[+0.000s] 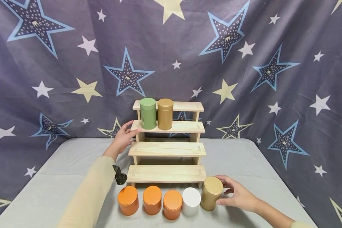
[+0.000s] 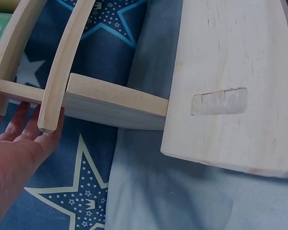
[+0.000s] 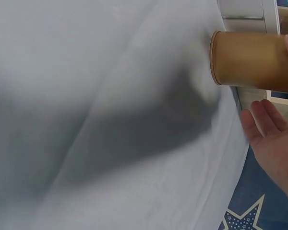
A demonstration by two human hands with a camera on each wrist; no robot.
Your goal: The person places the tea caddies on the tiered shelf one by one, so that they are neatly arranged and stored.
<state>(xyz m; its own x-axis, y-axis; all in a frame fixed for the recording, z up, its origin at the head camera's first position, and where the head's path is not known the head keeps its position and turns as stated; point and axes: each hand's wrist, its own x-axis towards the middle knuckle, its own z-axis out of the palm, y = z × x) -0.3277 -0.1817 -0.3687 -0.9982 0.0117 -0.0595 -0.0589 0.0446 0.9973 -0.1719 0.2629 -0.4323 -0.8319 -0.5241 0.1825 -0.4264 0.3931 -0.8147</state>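
Observation:
A stepped wooden display shelf (image 1: 168, 148) stands on the grey cloth. My left hand (image 1: 124, 139) grips its left end at the second tier from the top, thumb over the board; the left wrist view shows the fingers (image 2: 21, 127) under the wood. On that tier a green canister (image 1: 148, 114) and a brown-gold canister (image 1: 165, 115) stand side by side. To the right, my right hand (image 1: 236, 194) holds a gold canister (image 1: 210, 197) between thumb and fingers, just off the shelf's front right corner. Whether its base touches the cloth is unclear.
Before the shelf stand three short orange canisters (image 1: 128, 202) in a row, then a short white canister (image 1: 191, 204) beside the gold one. A star-patterned curtain (image 1: 171, 47) hangs behind and along both sides. The grey cloth (image 1: 245, 161) covers the tabletop.

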